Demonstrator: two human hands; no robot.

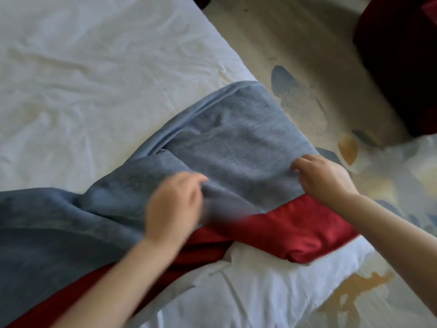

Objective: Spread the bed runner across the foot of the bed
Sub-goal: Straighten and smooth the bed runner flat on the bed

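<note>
The bed runner (236,143) is grey-blue on one face and shiny red (295,233) on the other. It lies bunched and partly folded across the white bed (82,79), reaching the bed's right edge. My left hand (172,209) is blurred by motion and pinches a fold of the grey-blue cloth near the middle. My right hand (324,178) grips the runner's edge near the bed's corner, where the red side shows beneath it.
A beige carpet (295,43) with blue and orange patterns lies to the right of the bed. A dark red piece of furniture (402,55) stands at the top right. The white sheet is wrinkled.
</note>
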